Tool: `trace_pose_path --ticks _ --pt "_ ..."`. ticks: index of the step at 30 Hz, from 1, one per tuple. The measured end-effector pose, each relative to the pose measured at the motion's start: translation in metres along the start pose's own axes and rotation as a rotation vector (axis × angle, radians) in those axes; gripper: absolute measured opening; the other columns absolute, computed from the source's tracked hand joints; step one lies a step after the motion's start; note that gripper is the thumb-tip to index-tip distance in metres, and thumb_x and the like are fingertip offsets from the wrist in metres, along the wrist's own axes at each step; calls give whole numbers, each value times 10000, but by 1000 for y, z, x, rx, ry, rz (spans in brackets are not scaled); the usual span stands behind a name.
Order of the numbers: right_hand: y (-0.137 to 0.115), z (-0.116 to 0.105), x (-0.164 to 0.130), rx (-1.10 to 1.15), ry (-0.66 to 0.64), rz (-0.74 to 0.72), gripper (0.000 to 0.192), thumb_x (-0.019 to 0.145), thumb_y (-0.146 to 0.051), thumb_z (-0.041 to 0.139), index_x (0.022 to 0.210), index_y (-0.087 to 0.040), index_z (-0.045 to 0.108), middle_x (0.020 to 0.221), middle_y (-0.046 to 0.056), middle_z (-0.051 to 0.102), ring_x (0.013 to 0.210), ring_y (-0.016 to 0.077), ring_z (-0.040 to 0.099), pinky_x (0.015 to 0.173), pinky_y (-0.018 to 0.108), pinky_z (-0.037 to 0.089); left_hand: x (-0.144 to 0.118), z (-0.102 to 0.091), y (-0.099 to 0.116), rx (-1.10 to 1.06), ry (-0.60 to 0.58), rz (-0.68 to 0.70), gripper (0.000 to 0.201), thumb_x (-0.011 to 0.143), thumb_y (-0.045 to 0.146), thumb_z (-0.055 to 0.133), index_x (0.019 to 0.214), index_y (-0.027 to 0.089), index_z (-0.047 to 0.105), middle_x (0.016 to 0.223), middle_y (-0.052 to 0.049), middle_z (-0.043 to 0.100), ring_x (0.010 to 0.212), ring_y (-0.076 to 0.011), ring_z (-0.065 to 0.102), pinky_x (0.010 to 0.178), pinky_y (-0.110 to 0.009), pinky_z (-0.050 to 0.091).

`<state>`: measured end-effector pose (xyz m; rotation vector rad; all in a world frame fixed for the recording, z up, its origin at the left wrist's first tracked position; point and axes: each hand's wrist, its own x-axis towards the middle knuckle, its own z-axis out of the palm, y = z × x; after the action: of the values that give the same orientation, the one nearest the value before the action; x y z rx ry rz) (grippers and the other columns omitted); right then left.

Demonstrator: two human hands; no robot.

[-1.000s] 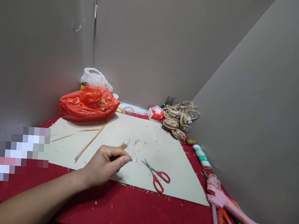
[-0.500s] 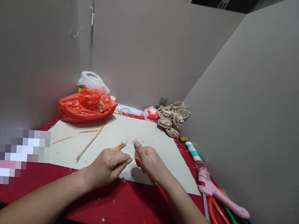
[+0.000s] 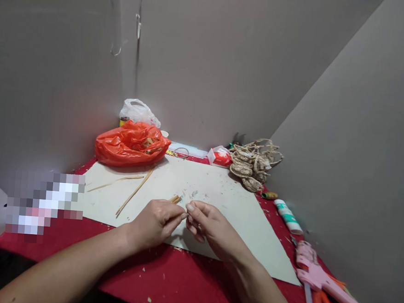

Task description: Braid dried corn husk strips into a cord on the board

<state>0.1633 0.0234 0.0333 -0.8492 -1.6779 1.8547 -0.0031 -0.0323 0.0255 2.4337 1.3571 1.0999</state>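
Observation:
My left hand (image 3: 155,222) rests on the white sheet (image 3: 233,204) and is shut on a small bundle of short wooden sticks (image 3: 176,198), whose tips poke out above its fingers. My right hand (image 3: 212,228) lies right beside it with the fingers curled. Its fingertips meet my left thumb and forefinger at the bundle's near end. Whether it pinches anything is hidden. Both forearms reach in from the near edge over the red tablecloth (image 3: 179,279).
Two long thin wooden strips (image 3: 135,190) lie left on the sheet. At the back are an orange plastic bag (image 3: 131,144), a white bag (image 3: 138,112), a red-white packet (image 3: 218,156) and coiled jute twine (image 3: 254,162). Glue tube (image 3: 287,216) and pink glue gun (image 3: 321,280) lie along the right. Grey partitions enclose the table.
My right hand came in over the spot where the red scissors lay and closed up to my left fingertips. The left hand kept its hold on the sticks; the camera shifted slightly.

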Motion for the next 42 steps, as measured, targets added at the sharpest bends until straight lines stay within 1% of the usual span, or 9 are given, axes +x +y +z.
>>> trace_pose_path --ticks 5,11,19,23,27,30,34,39,42 --pt "-9 -3 -7 98 -100 66 389 757 -516 653 706 -165 493 551 -50 461 421 37 294 367 162 214 0 -2 2 -59 10 -59 281 913 228 419 754 153 638 640 -36 615 603 -112 527 634 -219 397" --pt "-8 -5 -5 78 -120 66 382 737 -492 688 713 -165 493 552 -50 484 422 37 337 377 157 228 -1 -5 2 -70 5 -59 274 898 219 437 751 151 657 641 -47 626 598 -119 527 630 -234 400" --pt "-2 -13 -1 -10 -132 109 409 678 -508 722 640 -134 560 472 -32 533 378 52 438 352 147 255 -2 -2 -3 -30 -45 24 231 876 190 461 779 155 668 665 -57 643 619 -124 554 624 -227 401" --pt "-2 -15 -1 118 -121 95 358 694 -449 731 634 -118 608 448 -28 530 362 48 441 337 142 250 -1 -3 -3 -44 -31 28 255 898 217 447 818 155 680 669 -61 633 640 -131 557 633 -232 404" --pt "-2 -13 2 329 -62 -14 293 677 -380 765 643 -119 637 483 -23 531 401 51 462 351 142 262 0 -3 -3 -94 32 49 277 921 246 423 963 145 677 697 -66 628 650 -128 545 651 -237 410" --pt "0 -9 5 379 -10 -59 266 656 -365 782 669 -128 663 520 -17 540 436 57 462 364 148 266 0 -1 -4 -91 46 42 278 929 232 402 963 143 663 682 -55 606 648 -126 527 650 -238 405" --pt "2 0 7 164 83 -117 258 707 -392 737 700 -137 696 497 -39 474 427 48 377 396 176 284 0 3 -4 -33 18 26 286 932 203 361 810 147 613 683 -49 586 649 -127 506 656 -248 397" --pt "5 1 8 -420 298 -533 227 831 -342 609 742 -163 716 674 40 610 635 143 550 591 262 446 -1 2 -1 -19 -20 -14 262 916 189 365 718 159 533 660 -29 548 625 -121 473 627 -239 378" --pt "10 -5 9 -679 285 -710 222 898 -273 515 834 -171 701 715 59 626 664 155 576 618 270 459 -1 0 0 -66 25 -98 277 923 208 374 698 158 529 624 -7 528 592 -104 459 610 -221 360"
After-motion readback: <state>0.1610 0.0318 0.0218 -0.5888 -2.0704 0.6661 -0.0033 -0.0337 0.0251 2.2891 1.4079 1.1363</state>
